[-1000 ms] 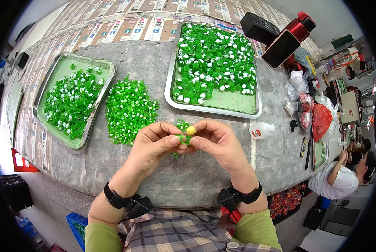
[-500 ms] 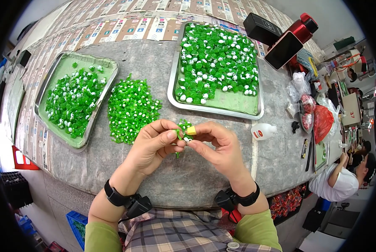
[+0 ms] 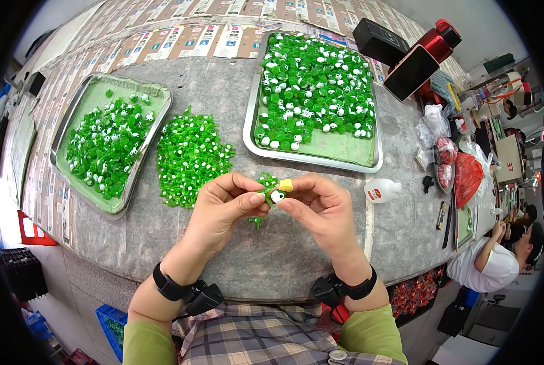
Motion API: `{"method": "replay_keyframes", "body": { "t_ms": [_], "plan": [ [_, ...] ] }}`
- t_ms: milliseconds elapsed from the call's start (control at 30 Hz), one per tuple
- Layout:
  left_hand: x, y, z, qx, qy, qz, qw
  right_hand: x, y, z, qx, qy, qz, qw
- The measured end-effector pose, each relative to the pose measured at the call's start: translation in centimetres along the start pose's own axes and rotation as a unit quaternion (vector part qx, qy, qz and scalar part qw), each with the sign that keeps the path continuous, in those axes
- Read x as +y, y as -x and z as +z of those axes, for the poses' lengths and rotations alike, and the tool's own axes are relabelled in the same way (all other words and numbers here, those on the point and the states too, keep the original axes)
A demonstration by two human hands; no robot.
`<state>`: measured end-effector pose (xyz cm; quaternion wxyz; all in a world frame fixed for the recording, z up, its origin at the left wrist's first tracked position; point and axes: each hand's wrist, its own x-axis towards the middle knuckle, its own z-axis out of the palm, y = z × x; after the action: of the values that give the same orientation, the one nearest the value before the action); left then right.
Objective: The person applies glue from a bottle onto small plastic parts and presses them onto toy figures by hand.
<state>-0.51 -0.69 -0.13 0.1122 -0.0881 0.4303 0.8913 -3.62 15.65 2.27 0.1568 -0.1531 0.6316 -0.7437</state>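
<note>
My left hand is closed in a pinch, its fingertips on a small green plastic piece mostly hidden by the fingers. My right hand, with yellow tape round a fingertip, pinches a white eyeball-like bead with a black dot. Bead and green piece meet between the two hands. Just beyond the fingertips lie some green pieces, and another loose one rests below. A heap of small green pieces with pale spots lies left of my left hand.
A metal tray of green and white beads stands beyond my hands, and another tray stands at the left. To the right are a white bottle, a phone and a red bag. A person sits at far right.
The white bead has turned so its black dot shows, and it sits slightly higher between my fingers. The green piece has tilted and is more hidden. Both hands stay in about the same place.
</note>
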Motion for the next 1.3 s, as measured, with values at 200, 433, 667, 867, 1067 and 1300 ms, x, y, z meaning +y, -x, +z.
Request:
{"method": "replay_keyframes", "body": {
  "t_ms": [200, 433, 667, 867, 1067, 1300],
  "plan": [
    [-0.1, 0.1, 0.3, 0.008, -0.077, 0.079, 0.994, 0.1, 0.0, 0.2, 0.005, 0.014, 0.012, 1.0],
    [0.2, 0.1, 0.5, 0.021, -0.304, 0.222, 0.926, 0.1, -0.2, 0.1, 0.001, -0.092, 0.083, 0.992],
    [0.7, 0.1, 0.7, -0.005, -0.468, 0.317, 0.825, 0.3, -0.3, -0.5, -0.05, -0.068, 0.131, 0.988],
    [0.7, 0.2, 0.9, 0.006, -0.498, 0.32, 0.806, 1.0, -0.5, -0.5, -0.046, -0.085, 0.136, 0.986],
    [0.9, 0.2, 0.4, 0.031, -0.452, 0.29, 0.843, 1.1, -0.7, -0.3, -0.041, -0.085, 0.113, 0.989],
    [5.5, -0.2, -5.4, 0.068, 0.301, 0.299, 0.903, 0.5, -0.5, 0.5, -0.132, 0.361, 0.005, 0.923]
  ]
}}
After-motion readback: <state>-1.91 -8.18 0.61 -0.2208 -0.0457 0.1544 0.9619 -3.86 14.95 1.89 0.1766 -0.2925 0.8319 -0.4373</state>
